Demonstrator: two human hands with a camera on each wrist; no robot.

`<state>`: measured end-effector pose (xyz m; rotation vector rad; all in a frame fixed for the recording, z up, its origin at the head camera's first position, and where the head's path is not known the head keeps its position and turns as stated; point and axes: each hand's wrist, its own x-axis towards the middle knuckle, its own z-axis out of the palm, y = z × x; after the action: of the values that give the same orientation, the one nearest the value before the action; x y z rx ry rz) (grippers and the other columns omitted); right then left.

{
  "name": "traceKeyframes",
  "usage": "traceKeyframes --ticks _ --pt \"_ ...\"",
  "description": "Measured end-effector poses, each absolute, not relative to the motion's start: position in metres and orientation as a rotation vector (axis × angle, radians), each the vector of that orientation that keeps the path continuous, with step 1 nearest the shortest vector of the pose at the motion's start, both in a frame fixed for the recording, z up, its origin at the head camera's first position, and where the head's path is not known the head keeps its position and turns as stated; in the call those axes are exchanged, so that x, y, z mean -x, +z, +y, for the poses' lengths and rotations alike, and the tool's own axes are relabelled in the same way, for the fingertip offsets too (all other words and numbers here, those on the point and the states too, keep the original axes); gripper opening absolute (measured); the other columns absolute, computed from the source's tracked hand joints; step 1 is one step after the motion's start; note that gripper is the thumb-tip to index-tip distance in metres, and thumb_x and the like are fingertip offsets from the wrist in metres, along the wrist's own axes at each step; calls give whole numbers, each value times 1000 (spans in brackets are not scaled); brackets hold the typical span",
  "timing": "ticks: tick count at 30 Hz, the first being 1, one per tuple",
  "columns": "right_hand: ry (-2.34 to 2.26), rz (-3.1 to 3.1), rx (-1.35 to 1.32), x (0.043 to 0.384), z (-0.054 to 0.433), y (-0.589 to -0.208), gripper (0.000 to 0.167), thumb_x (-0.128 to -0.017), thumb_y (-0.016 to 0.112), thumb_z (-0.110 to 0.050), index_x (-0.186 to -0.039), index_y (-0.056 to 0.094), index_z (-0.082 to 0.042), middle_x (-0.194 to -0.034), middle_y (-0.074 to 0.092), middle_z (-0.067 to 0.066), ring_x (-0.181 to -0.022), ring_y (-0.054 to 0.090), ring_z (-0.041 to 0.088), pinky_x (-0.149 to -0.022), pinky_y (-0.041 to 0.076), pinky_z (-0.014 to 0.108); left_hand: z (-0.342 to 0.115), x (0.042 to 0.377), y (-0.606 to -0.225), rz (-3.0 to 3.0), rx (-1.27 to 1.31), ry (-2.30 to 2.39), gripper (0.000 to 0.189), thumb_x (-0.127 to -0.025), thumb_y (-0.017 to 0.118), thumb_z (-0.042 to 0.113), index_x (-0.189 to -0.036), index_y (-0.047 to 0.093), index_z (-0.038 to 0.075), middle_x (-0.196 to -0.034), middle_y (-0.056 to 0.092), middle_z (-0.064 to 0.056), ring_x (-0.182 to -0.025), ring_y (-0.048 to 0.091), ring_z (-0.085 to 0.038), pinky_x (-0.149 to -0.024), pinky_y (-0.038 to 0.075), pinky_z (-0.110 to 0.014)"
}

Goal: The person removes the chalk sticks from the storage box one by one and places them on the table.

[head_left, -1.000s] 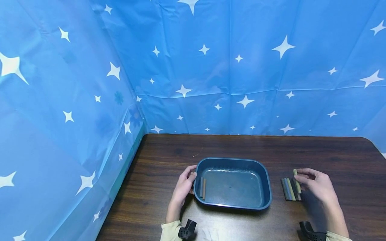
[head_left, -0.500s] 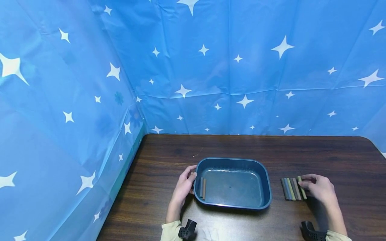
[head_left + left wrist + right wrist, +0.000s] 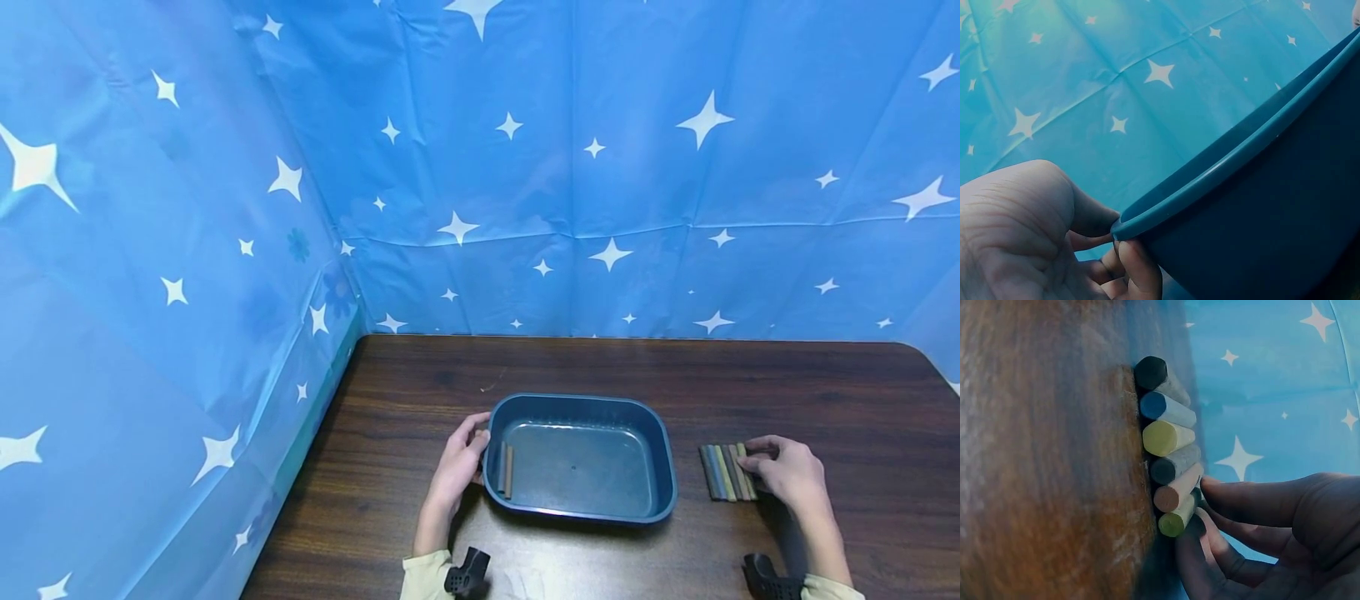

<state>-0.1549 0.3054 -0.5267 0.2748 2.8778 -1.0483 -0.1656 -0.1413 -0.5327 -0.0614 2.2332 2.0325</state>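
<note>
My left hand (image 3: 453, 468) holds the left end of a dark blue plastic tray (image 3: 574, 516); in the left wrist view its thumb and fingers pinch the rim (image 3: 1207, 175). Inside the tray, a brown stick (image 3: 508, 472) lies against a dark one (image 3: 501, 467) at the left wall. To the tray's right, my right hand (image 3: 793, 473) pinches a yellow-green chalk stick (image 3: 1173, 523) at the right end of a row. Side by side with it lie a pinkish chalk (image 3: 1167, 497), a grey one (image 3: 1166, 469), a yellow one (image 3: 1161, 438), a blue one (image 3: 1155, 405) and a black one (image 3: 1151, 372).
The dark wood table (image 3: 600, 367) runs back to a blue curtain with white stars (image 3: 525, 183). Another stretch of curtain (image 3: 187, 333) hangs along the left side. Each wrist wears a black camera mount, such as the left one (image 3: 467, 572).
The yellow-green chalk has come down to the right of the row, then shifted left against its neighbour, with my right hand on it. The left hand and tray have stayed put.
</note>
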Motion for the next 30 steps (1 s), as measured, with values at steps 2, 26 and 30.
traceKeyframes --ticks 2,26,30 --pt "-1046 2887 -279 155 305 -527 33 -94 70 -10 -113 64 17 -89 70 26 -79 67 40 -81 48 61 -141 165 -532 2235 50 2034 39 -106 47 9 -141 53 -5 -96 58 -14 -71 56 -17 -47 47 -24" --pt "-1084 2918 -371 152 311 -518 37 -105 54 -15 -120 61 18 -108 66 36 -100 61 53 -88 44 66 -141 168 -536 2207 93 2008 40 -107 45 10 -144 52 -3 -106 60 -21 -74 59 -19 -45 50 -25" --pt "-1132 2957 -360 150 305 -508 42 -108 51 -20 -124 61 17 -113 65 35 -99 61 49 -78 47 56 -141 166 -534 2229 101 1986 40 -107 46 12 -144 52 -1 -108 60 -22 -77 60 -21 -46 50 -26"
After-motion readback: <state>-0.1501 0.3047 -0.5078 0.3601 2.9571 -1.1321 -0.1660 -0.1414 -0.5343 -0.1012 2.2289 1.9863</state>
